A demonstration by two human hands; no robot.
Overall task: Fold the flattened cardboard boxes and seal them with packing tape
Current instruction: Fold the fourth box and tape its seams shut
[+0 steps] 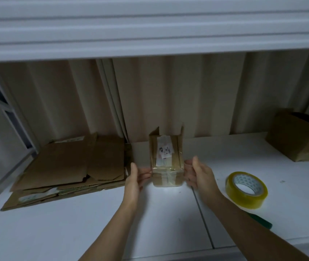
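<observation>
- Smooth white shelf (93,223); a green handle (261,221) shows beside the right forearm.
- Left hand (133,182) and right hand (199,176) press the sides of a small cardboard box (166,159), held just above the shelf; glossy clear tape crosses its near face, flaps stand up behind.
- Yellowish tape roll (246,189), a ring, lies at right.
- Flat cardboard stack (65,172) at left.
- Folded box (296,138) far right.

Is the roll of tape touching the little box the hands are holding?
Apart. The head view shows bare white table between the tape roll and the small box, with the right hand in between.
</observation>
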